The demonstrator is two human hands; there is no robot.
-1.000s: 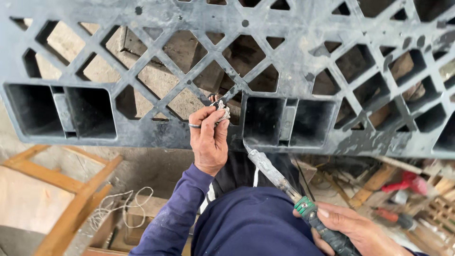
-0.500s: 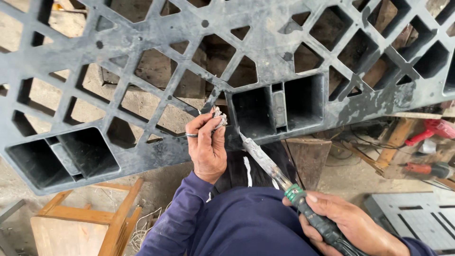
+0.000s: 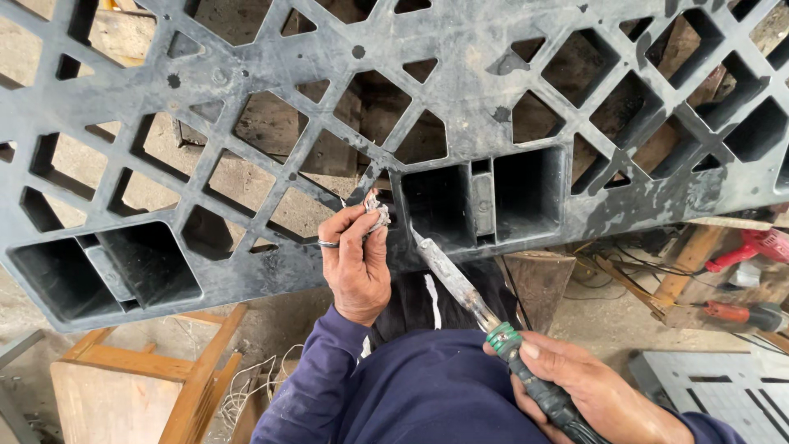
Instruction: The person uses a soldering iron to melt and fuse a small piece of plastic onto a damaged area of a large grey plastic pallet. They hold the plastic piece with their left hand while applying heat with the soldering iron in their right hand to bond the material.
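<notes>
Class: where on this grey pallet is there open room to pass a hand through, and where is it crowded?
Open: the diamond holes of the pallet left and right of centre. Crowded: the front-middle edge, where the left hand pinches a small strip and the right hand aims the iron.

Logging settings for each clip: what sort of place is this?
Probably a repair workshop: a grey plastic pallet is propped before the person, red power tools lie on the dusty concrete floor, and a wooden frame stands nearby.

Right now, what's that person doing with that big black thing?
A person is working on a black plastic pallet. The left hand pinches a small whitish scrap against a broken rib of the pallet. The right hand holds an iron with a green collar, its tip almost at that same spot. A wooden stand sits below.
</notes>
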